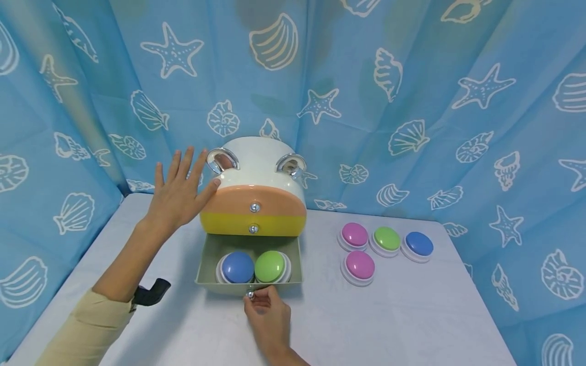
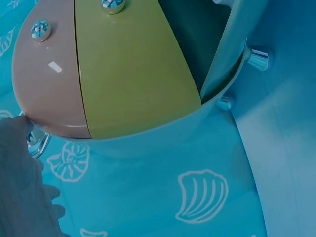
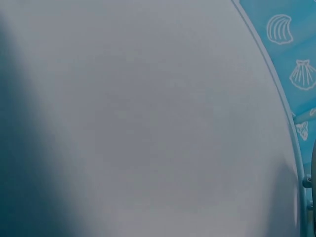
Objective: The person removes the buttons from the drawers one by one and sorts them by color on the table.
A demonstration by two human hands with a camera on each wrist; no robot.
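One blue shell-print curtain (image 1: 320,61) wraps the white-covered table (image 1: 389,325). From the left, the left hand (image 1: 176,198) has its fingers spread apart, thumb against the rounded cabinet (image 1: 256,162), left of the table's middle. The right hand (image 1: 272,315) pinches the knob (image 1: 250,294) of the pulled-out bottom drawer (image 1: 220,288), which holds a blue dome (image 1: 238,267) and green dome (image 1: 269,267). Farther right sit four more domes (image 1: 354,235). The drawer's back is hidden; the right forearm is cut off.
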